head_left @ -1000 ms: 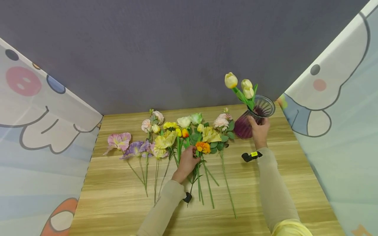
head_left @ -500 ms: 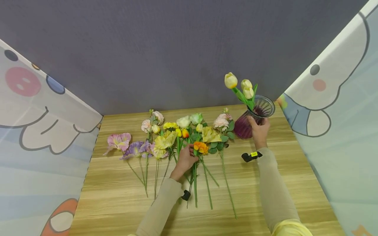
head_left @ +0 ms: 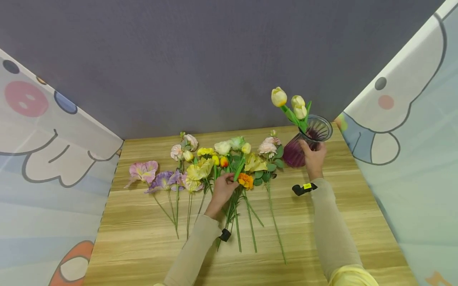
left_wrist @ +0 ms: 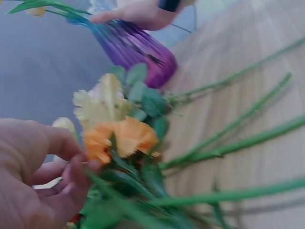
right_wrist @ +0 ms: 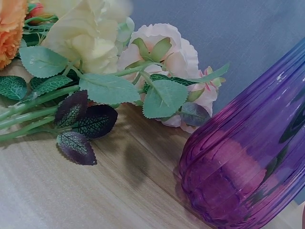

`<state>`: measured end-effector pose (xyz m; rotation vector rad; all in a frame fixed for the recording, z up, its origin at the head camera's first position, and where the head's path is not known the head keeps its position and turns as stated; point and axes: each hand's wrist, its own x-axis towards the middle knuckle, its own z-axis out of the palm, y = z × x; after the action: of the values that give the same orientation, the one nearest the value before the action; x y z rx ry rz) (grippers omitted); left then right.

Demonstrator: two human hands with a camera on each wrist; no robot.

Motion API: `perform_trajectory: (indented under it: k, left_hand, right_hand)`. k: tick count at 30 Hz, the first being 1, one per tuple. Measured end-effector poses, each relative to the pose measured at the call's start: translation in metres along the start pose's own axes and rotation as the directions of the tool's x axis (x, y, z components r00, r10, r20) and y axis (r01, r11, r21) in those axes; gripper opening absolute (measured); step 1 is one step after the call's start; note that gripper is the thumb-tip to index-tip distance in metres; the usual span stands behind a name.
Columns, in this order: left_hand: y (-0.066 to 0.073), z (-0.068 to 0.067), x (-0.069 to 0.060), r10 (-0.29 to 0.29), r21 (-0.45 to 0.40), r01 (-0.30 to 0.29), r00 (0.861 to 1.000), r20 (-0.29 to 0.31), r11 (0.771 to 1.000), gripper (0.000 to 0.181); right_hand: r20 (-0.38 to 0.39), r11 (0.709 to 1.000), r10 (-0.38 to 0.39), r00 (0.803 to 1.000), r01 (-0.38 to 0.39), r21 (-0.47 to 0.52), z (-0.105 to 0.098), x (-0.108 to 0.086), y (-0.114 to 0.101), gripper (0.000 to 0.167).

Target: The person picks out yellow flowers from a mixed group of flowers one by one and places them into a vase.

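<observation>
My left hand [head_left: 222,191] pinches the green stem of a pale yellow tulip [head_left: 246,148], just left of an orange flower [head_left: 245,180]. In the left wrist view the left hand's [left_wrist: 43,176] thumb and fingers meet at a green stem beside the orange flower [left_wrist: 119,140]. My right hand [head_left: 315,157] grips the neck of a purple glass vase [head_left: 295,153], which leans to the left's side with its mouth up and right. Pale yellow tulips [head_left: 299,106] stand in the vase. The right wrist view shows the vase's purple base [right_wrist: 224,186] touching the table.
Pink and purple flowers [head_left: 144,171] lie at the left of the wooden table [head_left: 143,254]. Yellow flowers [head_left: 200,169] and white ones [head_left: 223,147] lie mid-table. A pink rose stem [head_left: 275,222] lies between the hands. A grey wall [head_left: 214,71] stands behind.
My left hand has shifted slightly left, and the pale yellow tulip in its fingers has risen above the other flowers. My right hand and the vase have hardly moved.
</observation>
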<state>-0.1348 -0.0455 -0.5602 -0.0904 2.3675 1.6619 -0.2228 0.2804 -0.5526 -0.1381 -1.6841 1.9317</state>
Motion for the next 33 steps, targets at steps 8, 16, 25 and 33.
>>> perform_trajectory:
  k: [8,16,25,33]
  left_hand:
    - [0.025,-0.012,0.000,-0.027,-0.234,0.037,0.999,0.044,0.971,0.042]
    - [0.042,-0.019,0.002,0.022,-0.326,-0.020,1.000,0.002,0.945,0.033]
    - [0.064,-0.028,0.008,0.073,-0.323,-0.084,0.996,-0.046,0.943,0.031]
    - [0.104,-0.038,0.017,0.211,-0.364,-0.256,0.964,-0.159,0.896,0.031]
  right_hand:
    - [0.000,1.000,0.022,1.000,-0.022,-0.006,-0.001,0.001,0.001,0.045]
    - [0.001,1.000,0.012,1.000,-0.012,-0.004,-0.001,0.001,0.001,0.043]
    - [0.008,0.999,0.040,0.999,-0.040,0.005,-0.002,0.001,0.000,0.045]
    - [-0.005,1.000,0.024,1.000,-0.024,-0.014,0.000,0.000,0.000,0.046]
